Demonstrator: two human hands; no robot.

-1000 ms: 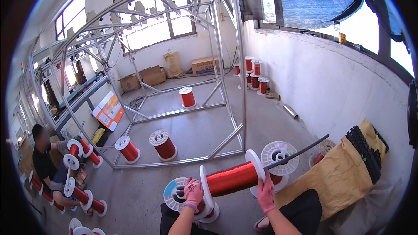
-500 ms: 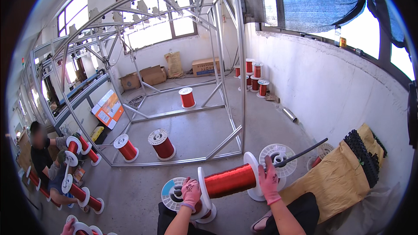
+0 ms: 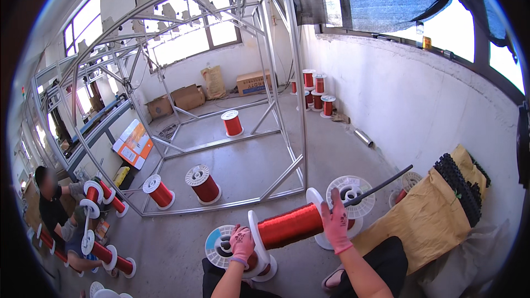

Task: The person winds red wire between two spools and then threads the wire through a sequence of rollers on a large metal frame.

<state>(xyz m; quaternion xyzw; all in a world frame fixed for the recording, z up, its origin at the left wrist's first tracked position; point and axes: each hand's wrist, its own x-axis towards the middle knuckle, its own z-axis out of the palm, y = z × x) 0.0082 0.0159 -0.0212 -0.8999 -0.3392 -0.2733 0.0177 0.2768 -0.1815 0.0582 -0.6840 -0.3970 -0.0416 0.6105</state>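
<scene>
A large spool of red wire (image 3: 290, 226) with white end flanges lies slantwise in front of me, between my two hands. My left hand (image 3: 242, 244), in a pink glove, is closed at the outer side of its left flange; its fingertips are partly hidden. Against the right flange rests my pink-gloved right hand (image 3: 337, 227), fingers stretched upward and apart. A dark rod (image 3: 382, 184) sticks out past that hand to the upper right. Below the held spool, one upright spool (image 3: 217, 247) stands at the left and another white-topped spool (image 3: 361, 193) at the right.
A metal frame (image 3: 221, 207) stands ahead, with red spools (image 3: 160, 193) in and near it. Brown sacking (image 3: 411, 226) and black matting (image 3: 455, 190) lie at the right. More spools (image 3: 319, 99) are stacked by the wall. A co-worker (image 3: 52, 204) handles spools at the left.
The fingers of my right hand have straightened upward along the flange. My left hand keeps its place. The whole view has shifted slightly, and a pink-gloved hand at the lower left has gone from sight.
</scene>
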